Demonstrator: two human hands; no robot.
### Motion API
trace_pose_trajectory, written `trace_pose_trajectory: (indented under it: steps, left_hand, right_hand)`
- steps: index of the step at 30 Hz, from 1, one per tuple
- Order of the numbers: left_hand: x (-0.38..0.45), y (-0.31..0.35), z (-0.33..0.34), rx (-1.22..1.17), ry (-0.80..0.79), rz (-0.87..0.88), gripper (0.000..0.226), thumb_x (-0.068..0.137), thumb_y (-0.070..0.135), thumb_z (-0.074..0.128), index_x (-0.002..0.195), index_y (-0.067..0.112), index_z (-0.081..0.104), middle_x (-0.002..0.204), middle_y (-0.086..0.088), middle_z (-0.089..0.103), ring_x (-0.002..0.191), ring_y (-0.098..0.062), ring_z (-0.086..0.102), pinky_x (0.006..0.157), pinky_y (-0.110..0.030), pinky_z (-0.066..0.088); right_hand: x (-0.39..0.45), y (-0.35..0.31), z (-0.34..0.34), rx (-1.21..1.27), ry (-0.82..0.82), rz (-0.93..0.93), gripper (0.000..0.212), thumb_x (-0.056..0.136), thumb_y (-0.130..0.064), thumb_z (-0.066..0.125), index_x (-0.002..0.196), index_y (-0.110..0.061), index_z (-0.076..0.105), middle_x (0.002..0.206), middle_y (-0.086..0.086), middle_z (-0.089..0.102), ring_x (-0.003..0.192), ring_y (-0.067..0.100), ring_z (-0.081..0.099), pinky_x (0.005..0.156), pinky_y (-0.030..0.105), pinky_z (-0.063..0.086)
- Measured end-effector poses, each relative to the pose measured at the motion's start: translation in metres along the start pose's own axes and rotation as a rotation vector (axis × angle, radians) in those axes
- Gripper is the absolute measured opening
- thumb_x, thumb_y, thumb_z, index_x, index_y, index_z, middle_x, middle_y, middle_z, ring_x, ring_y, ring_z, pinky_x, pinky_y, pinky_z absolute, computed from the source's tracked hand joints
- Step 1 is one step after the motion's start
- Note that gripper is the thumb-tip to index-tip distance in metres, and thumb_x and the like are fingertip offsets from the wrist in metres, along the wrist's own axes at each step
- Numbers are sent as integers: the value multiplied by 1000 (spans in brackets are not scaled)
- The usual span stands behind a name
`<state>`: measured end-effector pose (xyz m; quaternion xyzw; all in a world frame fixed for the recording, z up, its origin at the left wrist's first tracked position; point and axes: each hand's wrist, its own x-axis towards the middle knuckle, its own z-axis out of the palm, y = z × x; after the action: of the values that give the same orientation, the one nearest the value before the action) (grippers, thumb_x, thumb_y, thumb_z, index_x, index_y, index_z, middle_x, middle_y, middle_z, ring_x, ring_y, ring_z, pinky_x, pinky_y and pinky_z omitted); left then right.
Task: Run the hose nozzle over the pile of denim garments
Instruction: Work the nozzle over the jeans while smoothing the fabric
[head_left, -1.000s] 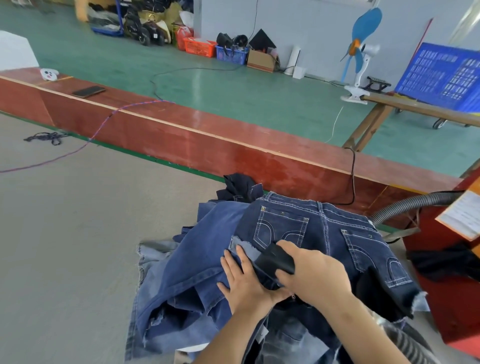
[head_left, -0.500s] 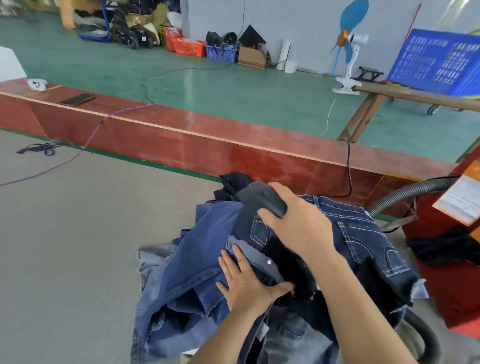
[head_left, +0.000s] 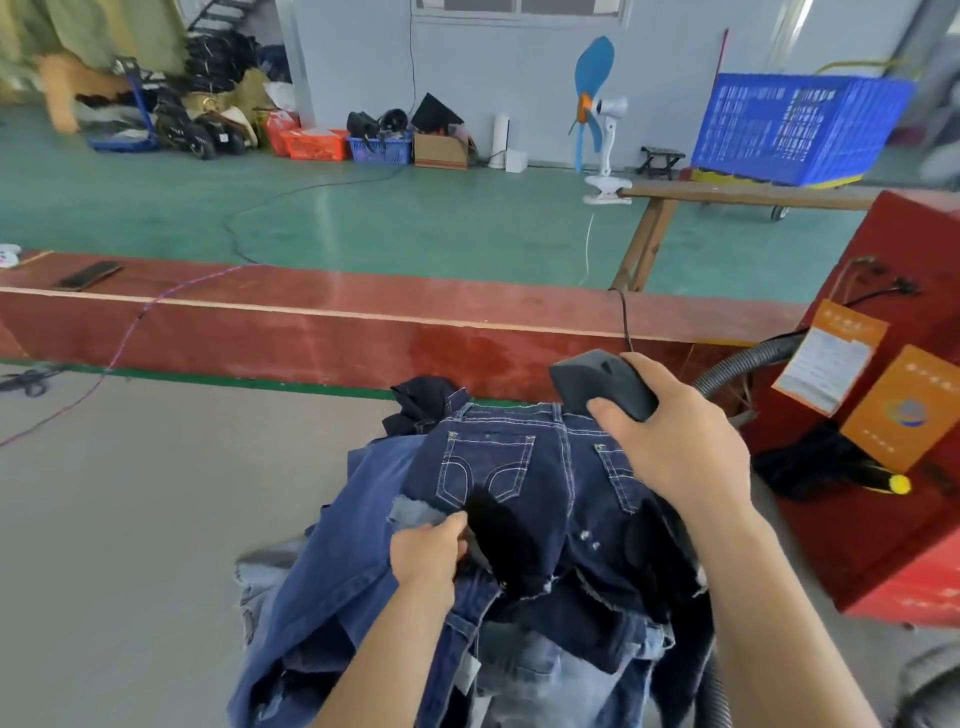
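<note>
The hose nozzle (head_left: 602, 383) is gripped by the right hand (head_left: 675, 441) at the denim pile's (head_left: 493, 519) far edge; nearer, denim is pinched by the left hand (head_left: 428, 553).

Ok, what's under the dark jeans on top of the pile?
Under the dark jeans, lighter blue denim and pale denim show at the edges. The pile's middle and bottom are covered.
</note>
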<state>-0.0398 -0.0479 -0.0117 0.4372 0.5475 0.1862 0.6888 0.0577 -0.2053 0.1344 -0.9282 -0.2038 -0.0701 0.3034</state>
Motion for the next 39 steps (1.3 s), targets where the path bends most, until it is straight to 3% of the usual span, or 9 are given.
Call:
trace_pose_trajectory:
  steps: [4, 9, 15, 19, 26, 31, 34, 37, 39]
  left_hand:
    - [-5, -1, 2, 26, -29, -60, 20, 84, 11, 72, 85, -1, 55, 73, -12, 57, 61, -22, 54, 52, -26, 44]
    - [-22, -3, 0, 122, -224, -208, 22, 88, 17, 70, 87, -1, 57, 57, -12, 59, 44, -18, 54, 37, -21, 46]
    - [-22, -10, -3, 266, -115, -49, 26, 86, 17, 71, 70, 1, 58, 55, -9, 58, 47, -16, 50, 40, -22, 42]
    - [-26, 7, -4, -135, -79, 40, 6, 90, 9, 56, 89, 5, 61, 91, -15, 64, 76, -25, 59, 57, -31, 48]
    - [-29, 52, -16, -550, -353, 245, 30, 96, 17, 46, 123, 11, 58, 116, -10, 66, 97, -23, 66, 68, -32, 55]
    - [-5, 15, -22, -64, -57, 168, 13, 94, 1, 52, 102, -5, 60, 96, -21, 63, 86, -32, 59, 68, -39, 48]
    - [5, -21, -38, 194, 132, 105, 45, 82, -7, 63, 124, -9, 44, 118, -30, 53, 97, -36, 56, 78, -45, 50]
    - [2, -22, -47, 505, 332, 567, 53, 82, -1, 67, 130, 8, 46, 131, -18, 49, 115, -40, 49, 90, -49, 43]
    - [1, -15, -45, 636, 164, 847, 35, 91, 9, 62, 125, 13, 59, 136, 0, 51, 130, -30, 44, 103, -42, 38]
  right_hand:
    - [3, 5, -7, 55, 18, 15, 52, 89, -50, 57, 138, -44, 41, 89, -10, 60, 76, 16, 48, 60, 28, 35]
    - [4, 8, -12, 59, 23, 16, 50, 90, -48, 57, 137, -42, 41, 82, -13, 53, 71, 16, 48, 49, 20, 29]
    - [2, 12, -14, 41, -1, 37, 51, 90, -48, 56, 138, -42, 39, 85, -13, 53, 73, 16, 48, 49, 21, 29]
    - [3, 13, -13, 30, -15, 38, 51, 90, -49, 55, 138, -42, 39, 96, -10, 62, 76, 16, 47, 57, 28, 34]
    - [3, 13, -11, 33, -27, 32, 53, 90, -49, 55, 139, -41, 38, 108, -6, 66, 87, 22, 59, 64, 30, 41]
    - [2, 11, -10, 16, -51, 20, 51, 91, -48, 55, 138, -41, 38, 90, -10, 56, 74, 17, 49, 56, 28, 37]
    - [1, 8, -6, -7, -70, 3, 51, 90, -49, 56, 138, -41, 39, 93, -9, 59, 75, 17, 48, 60, 29, 38]
    - [-3, 0, 1, -38, -105, -40, 54, 89, -50, 56, 139, -41, 38, 106, -8, 66, 79, 19, 52, 61, 30, 39]
    - [-9, -6, 7, -66, -143, -87, 51, 89, -51, 55, 137, -42, 39, 101, -8, 66, 79, 19, 56, 58, 29, 38]
